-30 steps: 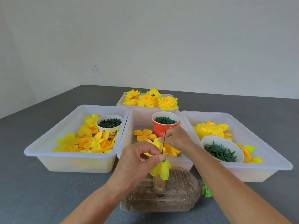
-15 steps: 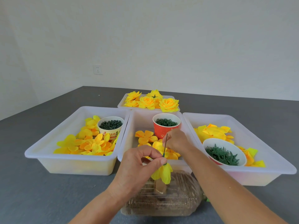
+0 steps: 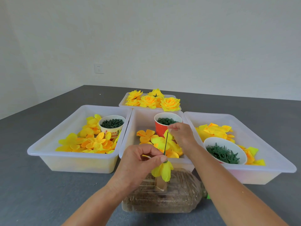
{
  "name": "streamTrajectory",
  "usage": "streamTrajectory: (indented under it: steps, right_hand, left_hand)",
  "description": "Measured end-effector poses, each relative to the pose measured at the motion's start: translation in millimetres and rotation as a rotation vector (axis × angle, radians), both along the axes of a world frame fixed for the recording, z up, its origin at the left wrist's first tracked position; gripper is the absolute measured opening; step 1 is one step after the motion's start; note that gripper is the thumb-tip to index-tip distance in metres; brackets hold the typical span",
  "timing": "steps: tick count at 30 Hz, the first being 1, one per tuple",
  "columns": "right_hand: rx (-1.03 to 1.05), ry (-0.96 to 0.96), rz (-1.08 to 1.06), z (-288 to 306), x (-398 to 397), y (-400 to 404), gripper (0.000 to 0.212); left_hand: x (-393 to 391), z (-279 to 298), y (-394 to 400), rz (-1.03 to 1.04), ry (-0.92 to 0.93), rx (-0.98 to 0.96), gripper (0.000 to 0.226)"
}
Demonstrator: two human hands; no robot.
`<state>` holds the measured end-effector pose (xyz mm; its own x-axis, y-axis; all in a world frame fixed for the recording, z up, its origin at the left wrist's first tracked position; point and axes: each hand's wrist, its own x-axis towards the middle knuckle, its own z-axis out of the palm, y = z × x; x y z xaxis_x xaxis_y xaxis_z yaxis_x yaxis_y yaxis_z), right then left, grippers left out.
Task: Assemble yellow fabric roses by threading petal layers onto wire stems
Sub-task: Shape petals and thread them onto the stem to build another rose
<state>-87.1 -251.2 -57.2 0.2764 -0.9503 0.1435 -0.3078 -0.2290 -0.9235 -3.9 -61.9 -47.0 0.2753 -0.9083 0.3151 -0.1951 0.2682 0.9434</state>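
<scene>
Grey tabletop, sand-filled bottle [image 3: 162, 199] nearest. Left hand [image 3: 138, 163] pinches the wire stem [image 3: 166, 144] just above a hanging petal layer [image 3: 162, 171]. Right hand [image 3: 182, 136] pinches the stem's top, over the middle tray [image 3: 128, 136]. Thin wire could bend if pushed crooked. 5-ish finished roses [image 3: 153, 100] at the far end.

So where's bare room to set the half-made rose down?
Bare grey table left of the bottle, in front of the left bin. Also the middle bin's bare far-left floor. Crowded: right bin.
</scene>
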Motion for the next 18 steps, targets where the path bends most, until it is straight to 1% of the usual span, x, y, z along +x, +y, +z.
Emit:
streamTrajectory:
  steps: [3,9,14,18]
  right_hand:
    - [0.025,-0.07,0.005,2.1,-3.5,2.0,0.011]
    - [0.023,-0.182,-0.072,2.3,-6.7,3.0,0.02]
    - [0.176,-0.296,-0.085,1.9,-5.7,2.5,0.017]
    - [0.338,-0.368,-0.046,6.3,-7.1,3.4,0.015]
  left_hand:
    - [0.6,0.2,-0.3,-0.003,0.01,-0.001,0.012]
    - [2.9,1.0,0.8,-0.041,0.061,0.012,0.021]
    - [5.1,5.3,1.4,-0.056,0.068,0.022,0.029]
    - [5.7,9.4,-1.2,-0.036,0.049,0.033,0.034]
